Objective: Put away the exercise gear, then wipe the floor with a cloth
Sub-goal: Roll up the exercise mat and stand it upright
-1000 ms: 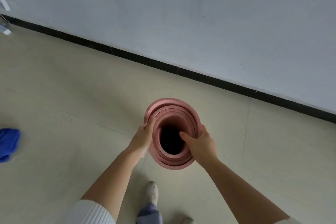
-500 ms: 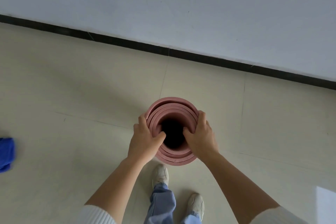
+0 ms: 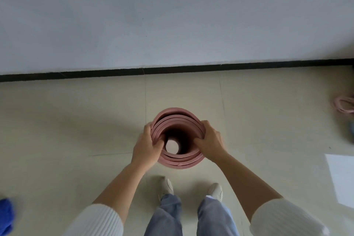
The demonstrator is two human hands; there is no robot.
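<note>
Rolled pink foam exercise mat (image 3: pixel 179 159) is held upright, gripped at its rim by left hand (image 3: pixel 146 148) and right hand (image 3: pixel 210 142), likely to keep coils tight.

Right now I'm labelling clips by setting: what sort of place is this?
Probably a bare indoor room, perhaps a home workout spot: tiled floor, plain wall with black skirting, and a rolled pink mat.

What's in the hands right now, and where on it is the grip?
Both hands hold the rolled pink exercise mat, standing on end, at its top rim: left hand on the left side, right hand on the right, thumbs hooked inside the coil.
</note>
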